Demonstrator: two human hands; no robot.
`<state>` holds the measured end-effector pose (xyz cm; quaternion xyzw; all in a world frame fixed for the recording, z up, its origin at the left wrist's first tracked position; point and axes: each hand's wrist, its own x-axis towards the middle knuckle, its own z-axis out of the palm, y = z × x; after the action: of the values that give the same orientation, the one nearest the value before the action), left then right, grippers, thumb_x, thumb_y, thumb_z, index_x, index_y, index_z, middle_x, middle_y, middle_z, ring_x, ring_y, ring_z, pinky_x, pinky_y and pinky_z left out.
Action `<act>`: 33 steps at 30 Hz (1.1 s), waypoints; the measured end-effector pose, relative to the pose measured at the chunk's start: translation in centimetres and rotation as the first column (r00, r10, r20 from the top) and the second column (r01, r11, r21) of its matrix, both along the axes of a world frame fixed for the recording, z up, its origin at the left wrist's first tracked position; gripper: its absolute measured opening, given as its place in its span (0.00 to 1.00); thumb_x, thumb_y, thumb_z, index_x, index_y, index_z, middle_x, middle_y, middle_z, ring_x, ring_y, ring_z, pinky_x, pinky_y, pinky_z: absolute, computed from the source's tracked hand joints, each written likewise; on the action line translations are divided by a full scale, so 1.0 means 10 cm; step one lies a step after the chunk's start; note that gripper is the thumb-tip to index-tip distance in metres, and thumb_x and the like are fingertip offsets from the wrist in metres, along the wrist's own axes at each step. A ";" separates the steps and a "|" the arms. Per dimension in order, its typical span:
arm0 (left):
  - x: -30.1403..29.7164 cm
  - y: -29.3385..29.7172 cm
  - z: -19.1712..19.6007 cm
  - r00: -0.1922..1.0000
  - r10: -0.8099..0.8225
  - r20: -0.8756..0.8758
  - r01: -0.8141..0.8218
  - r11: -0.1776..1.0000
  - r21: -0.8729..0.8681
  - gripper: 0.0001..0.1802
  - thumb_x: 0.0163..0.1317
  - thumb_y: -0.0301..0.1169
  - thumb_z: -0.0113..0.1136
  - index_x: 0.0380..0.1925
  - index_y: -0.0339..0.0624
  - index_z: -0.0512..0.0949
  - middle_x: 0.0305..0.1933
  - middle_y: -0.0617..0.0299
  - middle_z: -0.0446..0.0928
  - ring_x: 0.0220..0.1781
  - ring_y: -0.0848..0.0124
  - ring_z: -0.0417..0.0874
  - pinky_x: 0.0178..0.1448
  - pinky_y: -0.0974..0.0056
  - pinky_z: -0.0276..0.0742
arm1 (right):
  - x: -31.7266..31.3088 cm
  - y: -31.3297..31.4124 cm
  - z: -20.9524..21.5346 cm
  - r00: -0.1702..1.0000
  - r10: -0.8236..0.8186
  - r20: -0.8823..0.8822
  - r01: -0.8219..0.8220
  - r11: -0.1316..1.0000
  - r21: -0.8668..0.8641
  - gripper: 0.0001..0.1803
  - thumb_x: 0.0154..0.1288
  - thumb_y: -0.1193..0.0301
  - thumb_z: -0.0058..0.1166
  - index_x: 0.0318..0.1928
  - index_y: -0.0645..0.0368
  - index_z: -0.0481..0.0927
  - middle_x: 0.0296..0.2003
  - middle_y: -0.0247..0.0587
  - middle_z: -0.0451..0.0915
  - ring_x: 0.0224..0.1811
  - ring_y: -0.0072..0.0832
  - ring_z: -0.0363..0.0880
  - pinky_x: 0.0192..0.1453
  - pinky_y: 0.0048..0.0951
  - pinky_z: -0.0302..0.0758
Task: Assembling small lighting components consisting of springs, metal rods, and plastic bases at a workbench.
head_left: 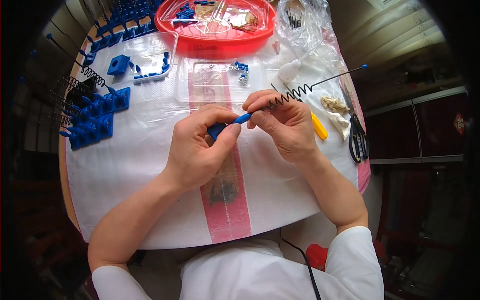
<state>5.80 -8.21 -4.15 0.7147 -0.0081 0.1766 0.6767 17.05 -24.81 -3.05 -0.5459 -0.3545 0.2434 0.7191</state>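
Observation:
Over the middle of the table, my left hand (202, 145) is closed on a blue plastic base (216, 130), most of it hidden by my fingers. A pointed blue tip (242, 118) sticks out of that grip toward the right. My right hand (282, 125) pinches the near end of a black coil spring (298, 92) right beside this tip. From the coil a straight black rod runs up and right, ending in a small blue cap (364, 66). My fingers cover the spot where spring and tip come together, so I cannot tell how they are joined.
Similar blue bases with springs (102, 107) stand at the left and far left. Clear plastic trays (182, 82) hold small blue and white parts. Behind them lies a red tray (215, 37). Scissors (356, 140), a yellow handle (319, 127) and a plastic bag (312, 35) lie right.

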 end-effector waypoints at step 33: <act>0.02 0.01 0.04 0.924 0.116 0.364 -0.267 0.876 0.401 0.08 0.54 0.17 0.66 0.35 0.33 0.79 0.38 0.54 0.79 0.43 0.59 0.79 0.44 0.62 0.75 | -0.10 0.05 -0.10 1.000 0.010 0.002 -0.010 0.998 0.069 0.09 0.64 0.84 0.59 0.45 0.65 0.81 0.47 0.48 0.78 0.47 0.28 0.80 0.50 0.29 0.80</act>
<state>6.01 -8.14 -3.78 0.8075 -0.0890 0.3536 0.4637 16.03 -24.34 -4.01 -0.5192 -0.3660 0.2341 0.7360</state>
